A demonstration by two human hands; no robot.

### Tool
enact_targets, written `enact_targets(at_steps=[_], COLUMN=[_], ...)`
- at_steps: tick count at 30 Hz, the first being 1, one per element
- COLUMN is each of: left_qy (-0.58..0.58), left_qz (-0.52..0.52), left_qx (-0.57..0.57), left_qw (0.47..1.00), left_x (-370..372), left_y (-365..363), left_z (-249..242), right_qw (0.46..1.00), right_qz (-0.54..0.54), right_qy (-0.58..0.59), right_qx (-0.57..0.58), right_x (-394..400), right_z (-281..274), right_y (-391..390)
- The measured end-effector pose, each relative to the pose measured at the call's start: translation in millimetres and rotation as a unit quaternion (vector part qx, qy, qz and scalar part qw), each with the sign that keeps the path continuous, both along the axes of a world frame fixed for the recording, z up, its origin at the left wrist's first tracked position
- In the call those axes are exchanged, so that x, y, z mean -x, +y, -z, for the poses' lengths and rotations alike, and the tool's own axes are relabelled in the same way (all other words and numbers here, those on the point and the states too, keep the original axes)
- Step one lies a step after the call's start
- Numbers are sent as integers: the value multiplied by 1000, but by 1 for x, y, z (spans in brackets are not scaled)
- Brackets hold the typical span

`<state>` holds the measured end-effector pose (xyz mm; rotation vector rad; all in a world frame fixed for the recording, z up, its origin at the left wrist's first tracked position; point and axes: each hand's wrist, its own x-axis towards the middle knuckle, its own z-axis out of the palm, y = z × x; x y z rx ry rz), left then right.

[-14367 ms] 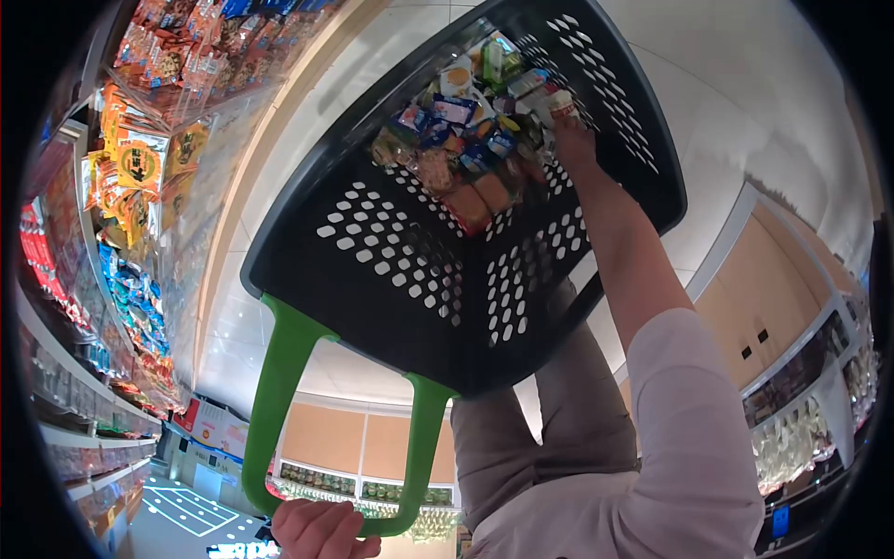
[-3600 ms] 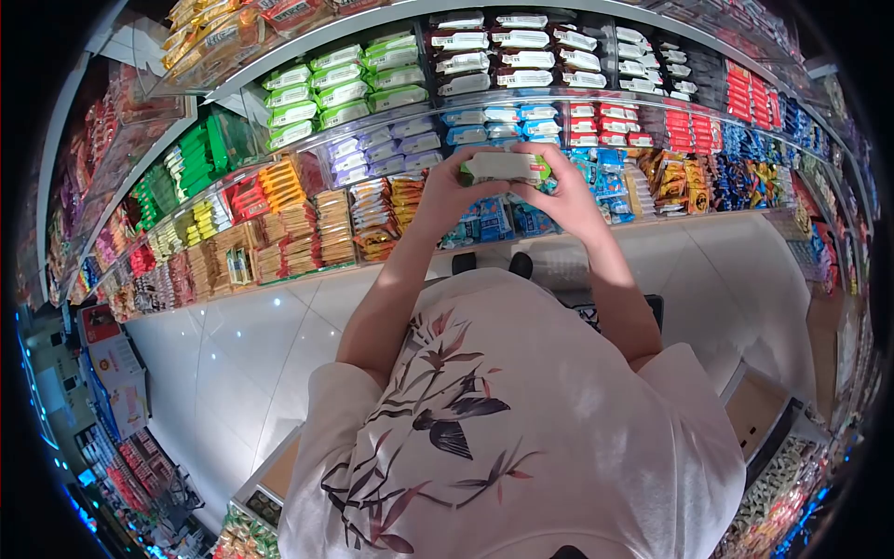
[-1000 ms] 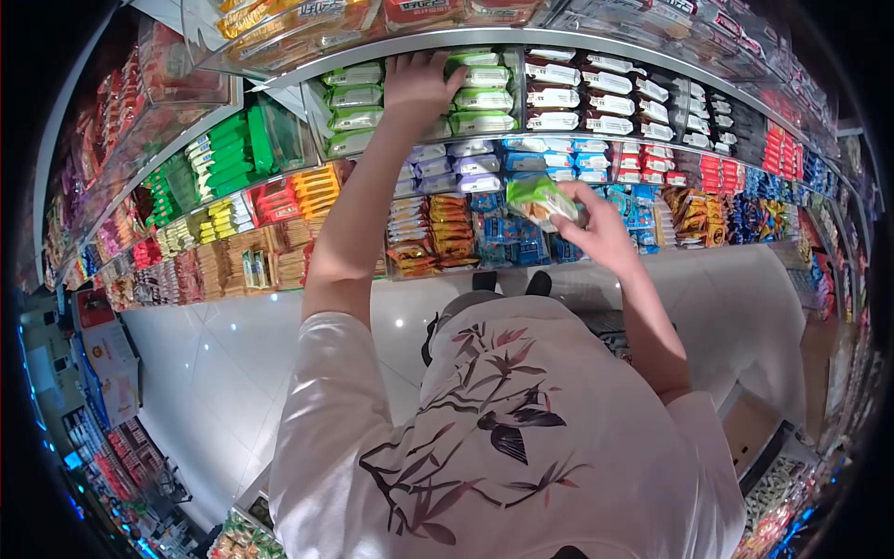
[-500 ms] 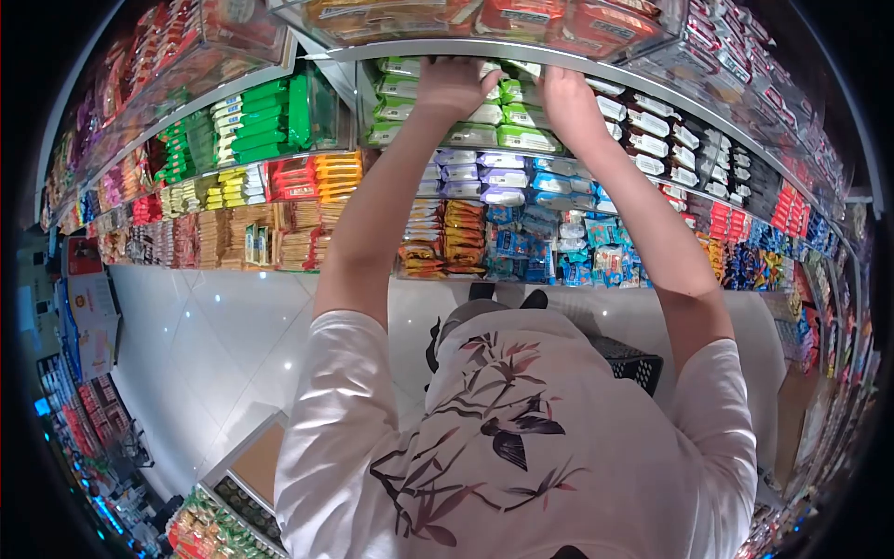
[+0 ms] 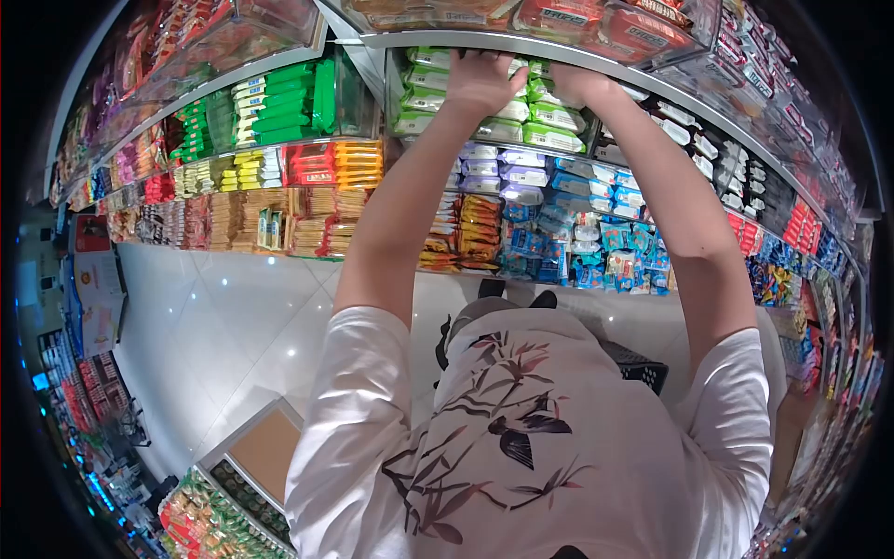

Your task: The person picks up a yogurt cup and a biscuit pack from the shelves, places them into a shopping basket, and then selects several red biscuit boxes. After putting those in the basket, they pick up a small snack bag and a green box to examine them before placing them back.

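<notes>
My left hand (image 5: 481,82) lies over the green-and-white snack packets (image 5: 554,115) in a clear-sided shelf bin. Its thumb stands apart from the fingers, whose tips reach up to the shelf edge above. To its right, my right hand (image 5: 579,86) reaches into the back of the same bin. Its fingers are mostly hidden in shadow under the shelf edge, so whether they grip a packet does not show. The packets lie in stacked columns, with several more green ones left of my left hand.
A metal shelf edge (image 5: 521,41) runs just above both hands. Purple-and-white packets (image 5: 523,175) and blue packets (image 5: 573,184) lie in the row below. Green packs (image 5: 282,102) fill a bin at left. A dark basket (image 5: 643,368) stands on the floor by my body.
The view has shifted, so the shelves sit farther right. My right hand has turned and its fingers now go deeper under the shelf edge. My left hand stays over the green packets.
</notes>
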<state>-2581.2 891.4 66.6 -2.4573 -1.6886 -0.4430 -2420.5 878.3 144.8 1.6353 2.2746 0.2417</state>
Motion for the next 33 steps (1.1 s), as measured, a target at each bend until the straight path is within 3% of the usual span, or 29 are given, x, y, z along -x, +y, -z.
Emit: enact_targets(at_steps=[7,9,11,12,13,14,15,16,17,19,21,23,25,27,30,33], left_qy=[-1,17,18,11,5,8,12,26,53,70,1,10,-5,8,-2,-26], left_qz=[-9,10,52,83,118,118,121,113,144,114,123,133,131,119,143,140], left_qx=[-96,-48,-13,-1,12,17,23,-33,4,57,10,0,52,84,58,44], left_qw=[995,999,998,996,993,993,992,993,988,989,992,991,990,989,988,989], left_x=[-4,-12,-24,-29,-35,-37,-35,-34,-29,-31,-34,-29,-36,-43,-42,-47], left_y=[-3,-4,-2,2,6,6,6,9,18,14,9,17,7,-1,3,-7], left_z=[2,-8,-7,-2,3,2,2,12,18,8,5,13,1,-10,-6,-9], right_qw=[996,996,981,979,966,943,985,968,945,879,812,748,765,701,674,611], right_qz=[23,35,110,94,127,87,4,-7,-53,-41,-35,24,144,285,381,444], right_qy=[78,60,162,162,219,304,160,154,87,340,486,624,610,644,618,641], right_qx=[23,52,4,81,53,-105,-62,-200,-311,-332,-322,-226,-146,-114,-133,-135], right_x=[-12,-8,2,-1,2,-10,-4,0,2,5,-6,-35,-67,-92,-113,-119], right_z=[33,44,29,30,22,74,43,83,96,55,52,64,102,127,150,151], right_y=[24,25,2,6,-5,14,-12,-11,-29,-98,-162,-226,-284,-345,-415,-464])
